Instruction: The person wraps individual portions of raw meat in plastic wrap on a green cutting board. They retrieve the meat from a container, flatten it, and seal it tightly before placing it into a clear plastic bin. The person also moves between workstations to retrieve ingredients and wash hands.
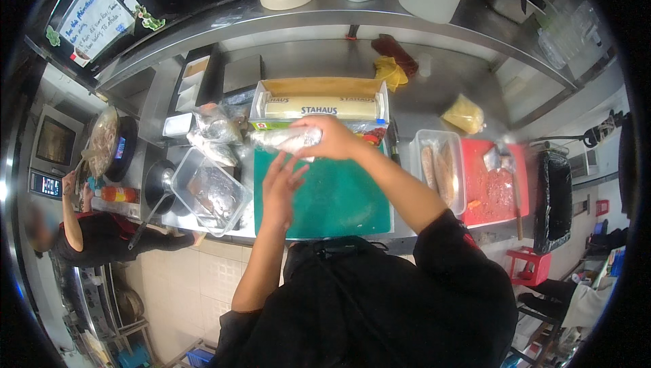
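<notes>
My right hand (331,139) grips one end of a pale bundle wrapped in clear plastic film (287,138), held above the far part of a green cutting board (335,195). My left hand (279,190) is just below the bundle, its fingers spread; whether a fingertip touches the film I cannot tell. Directly behind the bundle stands an open carton (320,85) with a large roll of cling film (319,108) inside, partly covered by my right hand at the front. Loose film trails from the bundle's left end.
Left of the board are a clear plastic tub (211,192) and plastic-bagged food (216,126). On the right, a tub of long wrapped pieces (440,167) adjoins a red cutting board (496,185) with a cleaver (518,200). A steel shelf (366,18) overhangs. A co-worker (96,230) stirs a pan (104,141).
</notes>
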### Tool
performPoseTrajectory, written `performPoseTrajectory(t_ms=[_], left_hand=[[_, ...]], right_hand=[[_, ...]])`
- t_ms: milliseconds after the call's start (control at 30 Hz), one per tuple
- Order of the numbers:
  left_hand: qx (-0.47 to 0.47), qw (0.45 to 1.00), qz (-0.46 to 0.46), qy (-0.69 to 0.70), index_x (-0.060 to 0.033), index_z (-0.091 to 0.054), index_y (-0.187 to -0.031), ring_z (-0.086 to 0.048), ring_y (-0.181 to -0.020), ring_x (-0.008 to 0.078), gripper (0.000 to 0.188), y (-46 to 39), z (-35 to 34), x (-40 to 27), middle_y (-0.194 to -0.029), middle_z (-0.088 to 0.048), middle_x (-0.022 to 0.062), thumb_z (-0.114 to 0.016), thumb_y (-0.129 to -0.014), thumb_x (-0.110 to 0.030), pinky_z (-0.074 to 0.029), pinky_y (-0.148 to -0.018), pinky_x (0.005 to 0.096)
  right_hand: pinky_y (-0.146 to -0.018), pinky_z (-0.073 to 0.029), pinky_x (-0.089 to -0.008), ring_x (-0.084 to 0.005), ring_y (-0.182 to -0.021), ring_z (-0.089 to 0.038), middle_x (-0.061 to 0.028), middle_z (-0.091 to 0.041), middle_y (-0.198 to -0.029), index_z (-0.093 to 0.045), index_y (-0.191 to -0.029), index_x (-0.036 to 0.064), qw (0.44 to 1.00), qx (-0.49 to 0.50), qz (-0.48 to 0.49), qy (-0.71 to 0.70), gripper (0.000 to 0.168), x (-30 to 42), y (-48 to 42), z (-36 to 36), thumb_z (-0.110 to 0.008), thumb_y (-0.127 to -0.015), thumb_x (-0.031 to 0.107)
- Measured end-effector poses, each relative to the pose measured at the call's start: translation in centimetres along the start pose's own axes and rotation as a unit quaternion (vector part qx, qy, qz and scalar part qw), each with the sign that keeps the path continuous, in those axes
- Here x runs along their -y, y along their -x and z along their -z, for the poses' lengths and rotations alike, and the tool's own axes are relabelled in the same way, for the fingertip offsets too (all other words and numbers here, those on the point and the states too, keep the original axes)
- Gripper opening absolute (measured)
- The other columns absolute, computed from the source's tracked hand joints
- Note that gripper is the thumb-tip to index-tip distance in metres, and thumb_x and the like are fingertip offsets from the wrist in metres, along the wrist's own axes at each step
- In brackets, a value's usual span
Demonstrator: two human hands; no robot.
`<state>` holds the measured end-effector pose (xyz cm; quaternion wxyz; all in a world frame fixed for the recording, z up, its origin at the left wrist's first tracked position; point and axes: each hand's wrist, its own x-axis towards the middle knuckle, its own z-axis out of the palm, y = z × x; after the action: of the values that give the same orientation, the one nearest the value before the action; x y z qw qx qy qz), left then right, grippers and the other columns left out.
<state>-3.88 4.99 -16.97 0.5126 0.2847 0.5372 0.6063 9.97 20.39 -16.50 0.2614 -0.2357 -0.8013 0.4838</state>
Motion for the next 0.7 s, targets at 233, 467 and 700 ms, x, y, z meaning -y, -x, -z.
performPoseTrajectory(t_ms=[233, 467, 700], left_hand=[[-0.024, 0.674, -0.411, -0.613, -0.0111, -0.047, -0.13, -0.042, -0.126, 0.036, 0.085, -4.1, -0.9, -6.4, -0.133, -0.045, 0.0192, -0.085, -0.058, -0.035, -0.027, -0.107, 0.0538], [0.06, 0.696, -0.399, -0.594, -0.0144, -0.051, -0.128, -0.053, -0.107, 0.039, 0.074, -11.7, 0.0, -4.7, -0.115, -0.055, 0.0175, -0.077, -0.06, -0.011, -0.044, -0.092, 0.046], [0.149, 0.768, -0.226, -0.58, -0.0086, -0.06, -0.118, -0.062, -0.087, 0.0382, 0.061, -13.3, 0.4, -8.1, -0.089, -0.063, 0.0191, -0.072, -0.059, -0.013, -0.05, -0.077, 0.0419]], right_hand=[[-0.081, -0.046, -0.0274, -0.0106, -0.088, -0.058, -0.0048, -0.067, -0.098, -0.066, -0.111, 0.001, 0.978, 0.111, -0.103, -0.144, 0.035, -1.5, -4.6, 2.3, -0.068, -0.088, 0.027], [-0.085, -0.047, -0.032, -0.0154, -0.091, -0.06, -0.0101, -0.068, -0.098, -0.066, -0.11, -0.001, 0.979, -0.026, -0.146, -0.14, 0.039, -3.0, -6.0, 4.5, -0.058, -0.094, 0.034], [-0.101, -0.041, -0.0414, -0.0336, -0.12, -0.05, -0.0195, -0.049, -0.134, -0.051, -0.131, 0.003, 0.941, -0.167, 0.091, 0.281, 0.056, 3.6, 2.4, 4.9, -0.068, -0.081, 0.022]])
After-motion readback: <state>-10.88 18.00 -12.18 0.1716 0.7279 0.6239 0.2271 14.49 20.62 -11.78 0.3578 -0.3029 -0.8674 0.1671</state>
